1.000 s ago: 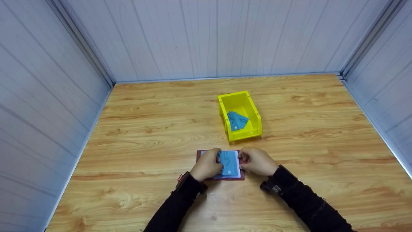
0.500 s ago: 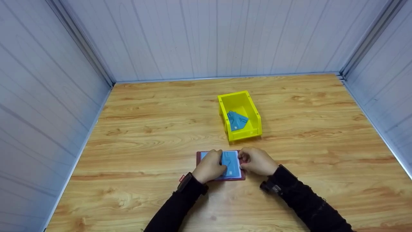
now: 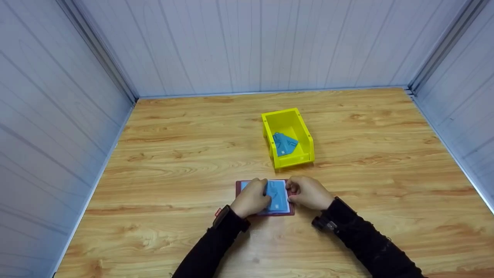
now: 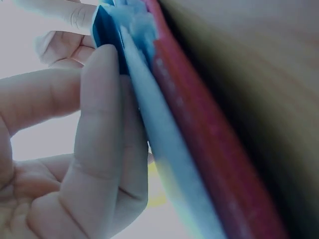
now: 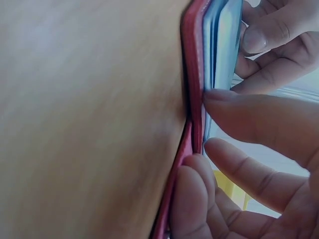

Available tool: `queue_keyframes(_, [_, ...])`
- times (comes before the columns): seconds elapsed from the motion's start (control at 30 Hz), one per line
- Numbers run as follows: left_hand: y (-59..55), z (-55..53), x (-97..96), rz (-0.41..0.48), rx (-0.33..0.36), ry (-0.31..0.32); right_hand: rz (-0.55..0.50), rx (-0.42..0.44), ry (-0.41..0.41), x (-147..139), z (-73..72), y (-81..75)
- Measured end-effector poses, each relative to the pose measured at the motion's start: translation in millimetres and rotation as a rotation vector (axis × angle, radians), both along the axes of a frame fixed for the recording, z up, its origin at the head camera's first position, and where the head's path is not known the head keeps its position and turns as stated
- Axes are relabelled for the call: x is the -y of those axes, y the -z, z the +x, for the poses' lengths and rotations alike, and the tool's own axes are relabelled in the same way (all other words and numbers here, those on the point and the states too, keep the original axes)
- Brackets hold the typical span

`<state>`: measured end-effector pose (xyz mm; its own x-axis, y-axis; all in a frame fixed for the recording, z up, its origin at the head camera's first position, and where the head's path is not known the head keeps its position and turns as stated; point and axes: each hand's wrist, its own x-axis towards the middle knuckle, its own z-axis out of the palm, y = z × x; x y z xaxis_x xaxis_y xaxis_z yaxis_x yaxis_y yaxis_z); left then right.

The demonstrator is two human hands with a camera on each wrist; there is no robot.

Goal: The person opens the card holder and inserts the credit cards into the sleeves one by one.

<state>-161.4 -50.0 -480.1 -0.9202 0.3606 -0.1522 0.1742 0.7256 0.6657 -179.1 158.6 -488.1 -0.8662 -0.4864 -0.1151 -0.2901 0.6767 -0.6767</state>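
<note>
In the head view, a red holder is laid on the wood-grain counter, with a blue card seen on top of its pale sleeves. The card's left edge is pinched by the left hand, and the holder's right edge is gripped between the thumb and fingers of the right hand.

What is seen flat from above is shown edge-on from the wrists. In the left wrist view, the blue card is seen bent beside the fingers, and a pale layer is shown raised from the red cover. In the right wrist view, several thin layers are revealed above the red edge, and a 2nd red layer is seen splayed lower down, touched by the curled fingers; neither detail is shown from the head.

Much of the holder's left half is covered by the left hand. Beyond the holder, just apart from it, a yellow bin is placed, in which at least 2 blue cards are overlapped; from both wrists it is reduced to a yellow patch behind the fingers. The counter is enclosed by pale panels on 3 sides.
</note>
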Motion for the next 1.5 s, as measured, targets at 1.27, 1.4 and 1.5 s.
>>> queue_keyframes(1.27, [-3.0,22.6,21.8,-0.183,-0.2,0.029,-0.009,0.106,0.052,-2.6,-4.2,-0.3])
queue_keyframes(1.4, [-0.3,23.9,23.7,-0.254,-0.181,0.038,-0.013,0.138,0.067,-2.7,-5.9,-1.8])
queue_keyframes(1.5, [0.1,23.9,24.6,-0.253,-0.185,0.039,-0.022,0.127,0.089,-4.0,-9.5,-4.2])
